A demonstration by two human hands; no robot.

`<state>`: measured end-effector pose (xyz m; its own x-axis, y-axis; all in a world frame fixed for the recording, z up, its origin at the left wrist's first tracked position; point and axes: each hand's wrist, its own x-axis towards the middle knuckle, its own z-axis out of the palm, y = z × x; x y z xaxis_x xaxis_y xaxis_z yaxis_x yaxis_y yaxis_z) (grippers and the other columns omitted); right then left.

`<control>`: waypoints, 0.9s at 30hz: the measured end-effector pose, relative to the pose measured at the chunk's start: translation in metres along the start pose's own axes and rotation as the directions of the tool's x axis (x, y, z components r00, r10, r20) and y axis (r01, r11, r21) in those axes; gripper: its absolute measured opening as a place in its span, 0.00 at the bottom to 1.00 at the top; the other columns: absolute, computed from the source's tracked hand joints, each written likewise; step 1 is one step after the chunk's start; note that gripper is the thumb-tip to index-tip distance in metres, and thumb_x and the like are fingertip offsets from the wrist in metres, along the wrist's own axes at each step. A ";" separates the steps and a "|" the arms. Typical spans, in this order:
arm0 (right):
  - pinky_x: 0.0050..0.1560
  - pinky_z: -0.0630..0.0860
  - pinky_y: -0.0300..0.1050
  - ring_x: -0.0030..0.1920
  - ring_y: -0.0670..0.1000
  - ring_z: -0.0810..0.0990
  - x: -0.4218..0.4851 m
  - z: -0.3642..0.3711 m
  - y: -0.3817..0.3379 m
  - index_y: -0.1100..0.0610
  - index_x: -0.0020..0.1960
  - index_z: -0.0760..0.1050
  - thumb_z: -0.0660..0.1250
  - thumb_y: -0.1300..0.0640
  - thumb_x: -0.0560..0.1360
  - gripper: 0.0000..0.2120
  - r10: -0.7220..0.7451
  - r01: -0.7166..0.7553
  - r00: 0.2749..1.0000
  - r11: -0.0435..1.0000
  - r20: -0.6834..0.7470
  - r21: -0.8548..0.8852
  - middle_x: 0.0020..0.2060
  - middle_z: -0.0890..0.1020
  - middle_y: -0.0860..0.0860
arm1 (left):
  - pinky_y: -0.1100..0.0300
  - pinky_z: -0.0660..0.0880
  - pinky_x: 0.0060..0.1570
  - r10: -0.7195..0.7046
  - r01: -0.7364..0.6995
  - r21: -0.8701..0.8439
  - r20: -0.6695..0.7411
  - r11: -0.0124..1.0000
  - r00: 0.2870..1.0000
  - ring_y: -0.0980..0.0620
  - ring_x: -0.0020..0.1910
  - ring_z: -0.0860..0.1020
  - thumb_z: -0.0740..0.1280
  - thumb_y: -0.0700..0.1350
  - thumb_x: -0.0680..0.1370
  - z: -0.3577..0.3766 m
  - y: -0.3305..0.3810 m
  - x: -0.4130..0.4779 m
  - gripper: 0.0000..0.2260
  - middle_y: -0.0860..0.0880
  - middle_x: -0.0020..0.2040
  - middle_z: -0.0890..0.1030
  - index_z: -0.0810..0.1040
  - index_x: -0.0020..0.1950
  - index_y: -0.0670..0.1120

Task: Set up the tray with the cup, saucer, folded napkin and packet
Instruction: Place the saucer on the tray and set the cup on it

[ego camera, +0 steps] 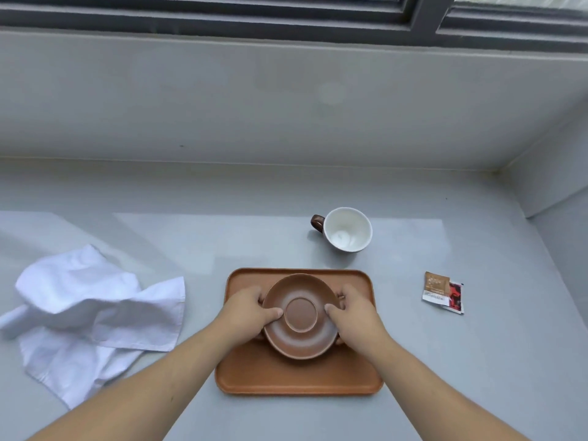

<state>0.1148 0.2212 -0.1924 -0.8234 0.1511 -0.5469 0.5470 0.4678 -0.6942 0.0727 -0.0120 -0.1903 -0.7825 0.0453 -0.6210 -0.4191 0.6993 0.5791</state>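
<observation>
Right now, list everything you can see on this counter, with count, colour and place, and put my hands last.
Brown rectangular tray: one, centre of the grey counter.
Brown round saucer: one, over the tray, held at both sides.
White-lined brown-handled cup: one, on the counter beyond the tray.
Crumpled white cloth napkin: one, unfolded, on the counter left of the tray.
Brown and red packet: one, right of the tray.
Left hand: gripping the saucer's left edge.
Right hand: gripping its right edge.

Soft daylight from window (286, 14); pale glare on countertop (222, 237); wide-angle bending at edges.
</observation>
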 end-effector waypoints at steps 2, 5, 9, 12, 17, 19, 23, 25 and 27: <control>0.29 0.84 0.52 0.36 0.52 0.82 -0.013 -0.002 0.002 0.51 0.49 0.73 0.68 0.56 0.78 0.04 -0.004 0.004 1.000 1.000 -0.017 -0.022 0.38 0.78 0.50 | 0.53 0.83 0.33 0.010 -0.010 0.024 0.003 1.000 1.000 0.48 0.35 0.84 0.78 0.50 0.72 0.002 -0.001 -0.011 0.14 0.47 0.37 0.82 0.76 0.42 0.45; 0.34 0.85 0.57 0.37 0.56 0.83 -0.024 -0.008 0.003 0.50 0.48 0.73 0.68 0.55 0.77 0.03 -0.017 0.014 0.999 0.998 -0.043 -0.068 0.37 0.78 0.51 | 0.43 0.85 0.38 0.024 -0.024 0.011 0.033 1.000 0.999 0.42 0.38 0.86 0.78 0.49 0.72 0.001 0.004 -0.018 0.15 0.46 0.36 0.82 0.76 0.43 0.42; 0.37 0.85 0.58 0.37 0.55 0.83 -0.035 -0.019 0.012 0.45 0.46 0.72 0.68 0.54 0.77 0.06 -0.030 0.022 0.996 0.995 -0.080 -0.102 0.34 0.76 0.49 | 0.45 0.85 0.37 0.073 -0.077 0.040 0.077 0.996 0.994 0.43 0.34 0.86 0.79 0.50 0.72 0.009 0.012 -0.022 0.15 0.48 0.34 0.81 0.74 0.40 0.45; 0.39 0.85 0.59 0.37 0.54 0.81 -0.042 -0.023 0.022 0.44 0.44 0.71 0.68 0.54 0.77 0.08 -0.030 0.015 0.994 0.991 -0.105 -0.136 0.33 0.75 0.49 | 0.49 0.85 0.35 0.094 -0.104 0.092 0.106 0.990 0.990 0.48 0.28 0.85 0.78 0.52 0.71 0.018 0.012 -0.025 0.16 0.49 0.32 0.82 0.73 0.40 0.46; 0.40 0.84 0.57 0.36 0.53 0.82 -0.049 -0.013 0.030 0.47 0.48 0.72 0.69 0.52 0.76 0.05 -0.003 -0.007 0.998 0.984 -0.058 -0.176 0.33 0.77 0.48 | 0.52 0.80 0.34 0.083 -0.113 0.260 0.122 0.959 0.989 0.51 0.29 0.83 0.76 0.61 0.68 0.016 0.003 -0.031 0.20 0.52 0.30 0.82 0.72 0.37 0.49; 0.41 0.84 0.55 0.36 0.51 0.82 -0.052 -0.008 0.030 0.48 0.47 0.73 0.69 0.49 0.75 0.05 -0.008 -0.002 0.999 0.980 -0.052 -0.200 0.33 0.79 0.48 | 0.55 0.72 0.31 0.132 -0.148 0.437 0.067 0.887 0.989 0.54 0.33 0.79 0.71 0.68 0.65 0.010 -0.002 -0.035 0.22 0.53 0.33 0.80 0.71 0.35 0.51; 0.44 0.83 0.54 0.36 0.48 0.82 -0.046 -0.020 0.009 0.46 0.44 0.75 0.66 0.44 0.73 0.07 0.009 -0.019 0.972 0.999 -0.235 -0.041 0.34 0.82 0.47 | 0.56 0.74 0.36 0.256 -0.177 0.474 -0.108 0.863 0.961 0.56 0.40 0.78 0.65 0.69 0.65 -0.012 0.024 -0.031 0.19 0.58 0.40 0.80 0.74 0.43 0.55; 0.42 0.85 0.57 0.35 0.52 0.84 -0.038 -0.031 -0.005 0.48 0.50 0.74 0.65 0.45 0.74 0.08 0.065 -0.034 0.951 0.994 -0.302 0.106 0.34 0.83 0.50 | 0.53 0.77 0.44 0.329 -0.254 0.421 -0.115 0.871 0.937 0.53 0.48 0.80 0.67 0.64 0.70 -0.018 0.048 -0.022 0.19 0.59 0.52 0.80 0.74 0.56 0.58; 0.41 0.85 0.58 0.34 0.56 0.85 -0.028 -0.042 -0.018 0.50 0.59 0.72 0.66 0.47 0.76 0.14 0.109 -0.044 0.946 0.977 -0.304 0.211 0.35 0.82 0.51 | 0.50 0.78 0.52 0.377 -0.320 0.360 -0.097 0.876 0.921 0.50 0.56 0.80 0.69 0.59 0.73 -0.020 0.073 -0.010 0.25 0.55 0.64 0.78 0.70 0.68 0.57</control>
<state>0.1219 0.2452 -0.1450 -0.7657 0.4589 -0.4506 0.6024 0.2665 -0.7524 0.0407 0.0246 -0.1318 -0.9233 0.2360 -0.3029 0.0494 0.8553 0.5158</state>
